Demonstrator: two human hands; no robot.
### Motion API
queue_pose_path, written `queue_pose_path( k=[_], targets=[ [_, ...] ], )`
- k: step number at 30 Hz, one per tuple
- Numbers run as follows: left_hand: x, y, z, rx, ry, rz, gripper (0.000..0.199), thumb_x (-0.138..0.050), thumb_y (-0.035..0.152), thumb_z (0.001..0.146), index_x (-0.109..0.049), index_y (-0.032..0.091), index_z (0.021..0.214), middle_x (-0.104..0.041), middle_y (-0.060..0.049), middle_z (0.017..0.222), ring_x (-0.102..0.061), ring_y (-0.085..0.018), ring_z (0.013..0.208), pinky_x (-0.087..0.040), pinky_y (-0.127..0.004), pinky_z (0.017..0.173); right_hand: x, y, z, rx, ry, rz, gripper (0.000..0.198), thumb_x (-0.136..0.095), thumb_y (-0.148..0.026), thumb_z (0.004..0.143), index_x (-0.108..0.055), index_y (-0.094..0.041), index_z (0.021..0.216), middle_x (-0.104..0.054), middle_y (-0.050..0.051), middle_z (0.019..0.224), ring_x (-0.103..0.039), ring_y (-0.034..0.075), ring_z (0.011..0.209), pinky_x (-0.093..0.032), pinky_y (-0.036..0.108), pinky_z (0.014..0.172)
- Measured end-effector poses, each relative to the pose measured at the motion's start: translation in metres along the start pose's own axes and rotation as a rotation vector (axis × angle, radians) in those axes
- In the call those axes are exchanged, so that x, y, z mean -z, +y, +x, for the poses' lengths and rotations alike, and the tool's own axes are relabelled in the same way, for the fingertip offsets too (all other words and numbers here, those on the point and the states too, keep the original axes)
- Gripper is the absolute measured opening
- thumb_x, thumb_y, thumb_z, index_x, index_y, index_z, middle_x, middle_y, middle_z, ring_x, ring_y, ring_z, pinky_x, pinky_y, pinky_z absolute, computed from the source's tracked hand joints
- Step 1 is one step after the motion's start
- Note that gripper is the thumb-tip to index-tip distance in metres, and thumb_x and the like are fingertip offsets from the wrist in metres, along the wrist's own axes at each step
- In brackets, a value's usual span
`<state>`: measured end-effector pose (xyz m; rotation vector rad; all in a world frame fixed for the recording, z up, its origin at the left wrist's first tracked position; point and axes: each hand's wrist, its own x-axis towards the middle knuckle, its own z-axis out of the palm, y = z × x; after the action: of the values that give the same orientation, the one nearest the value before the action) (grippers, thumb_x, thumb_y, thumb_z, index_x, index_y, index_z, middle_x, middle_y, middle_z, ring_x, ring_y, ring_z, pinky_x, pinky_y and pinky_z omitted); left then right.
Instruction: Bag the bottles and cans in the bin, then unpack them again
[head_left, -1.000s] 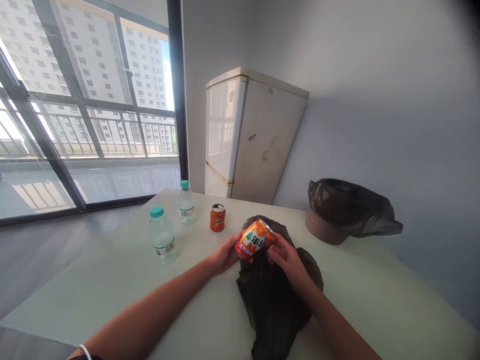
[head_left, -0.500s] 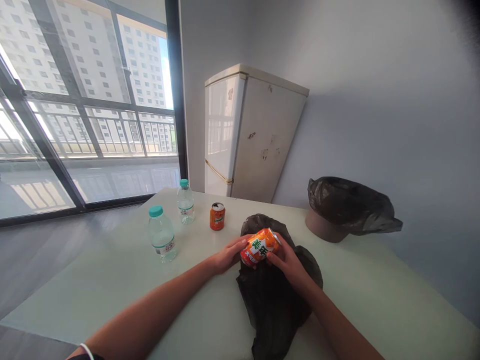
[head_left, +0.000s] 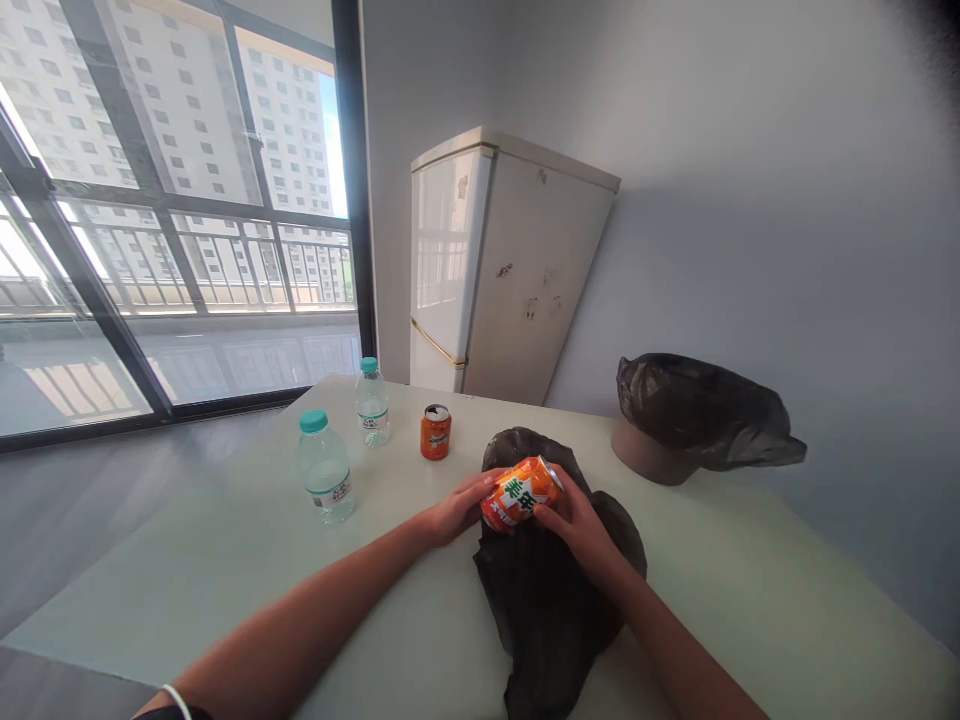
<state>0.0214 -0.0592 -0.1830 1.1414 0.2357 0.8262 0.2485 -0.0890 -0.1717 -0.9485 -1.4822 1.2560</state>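
An orange soda can [head_left: 521, 493] with white and green lettering is tilted on its side between my two hands. My left hand [head_left: 463, 508] grips its lower left end. My right hand [head_left: 576, 520] is wrapped round the top end, thumb on the label. Beneath the can and my hands a crumpled black plastic bag [head_left: 551, 610] lies spread on the table. A second orange can [head_left: 435, 434] stands upright and opened, left of the bag and touched by neither hand.
Two clear bottles with teal caps, a nearer bottle [head_left: 325, 470] and a farther bottle [head_left: 372, 405], stand on the pale table [head_left: 405, 630] at the left. A bin [head_left: 652, 452] lined with a black bag [head_left: 697, 405] sits at the right. Behind the table is a fridge [head_left: 540, 280].
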Motion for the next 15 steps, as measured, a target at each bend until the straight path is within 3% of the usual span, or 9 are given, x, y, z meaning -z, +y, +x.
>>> queue_pose_path(
  k=[4,9,15],
  targets=[
    [0.001,0.003,-0.001,-0.063,0.029,0.155,0.056,-0.059,0.05,0.1,-0.061,0.018,0.145,-0.065,-0.015,0.138,-0.059,-0.031,0.128,-0.044,-0.041,0.107,0.0,0.0,0.001,0.038,-0.013,0.026,0.061,-0.08,-0.044,0.085,-0.054,-0.03,0.138,-0.067,0.007,0.127,-0.067,0.027,0.115,-0.058,0.04,0.096],
    [0.006,0.006,-0.004,-0.103,-0.015,0.322,0.067,-0.069,0.055,0.092,-0.058,0.02,0.148,-0.065,-0.015,0.136,-0.061,-0.033,0.121,-0.047,-0.039,0.1,-0.005,-0.002,-0.001,0.079,-0.054,-0.064,0.065,-0.082,-0.04,0.084,-0.051,-0.029,0.14,-0.064,0.008,0.133,-0.066,0.027,0.119,-0.055,0.042,0.103],
    [0.007,0.007,-0.003,-0.152,-0.02,0.413,0.07,-0.071,0.062,0.087,-0.065,0.015,0.139,-0.065,-0.016,0.127,-0.061,-0.032,0.113,-0.047,-0.036,0.094,-0.013,-0.002,-0.004,0.111,-0.035,-0.193,0.067,-0.082,-0.04,0.083,-0.053,-0.027,0.142,-0.062,0.009,0.137,-0.064,0.029,0.12,-0.055,0.043,0.102]
  ],
)
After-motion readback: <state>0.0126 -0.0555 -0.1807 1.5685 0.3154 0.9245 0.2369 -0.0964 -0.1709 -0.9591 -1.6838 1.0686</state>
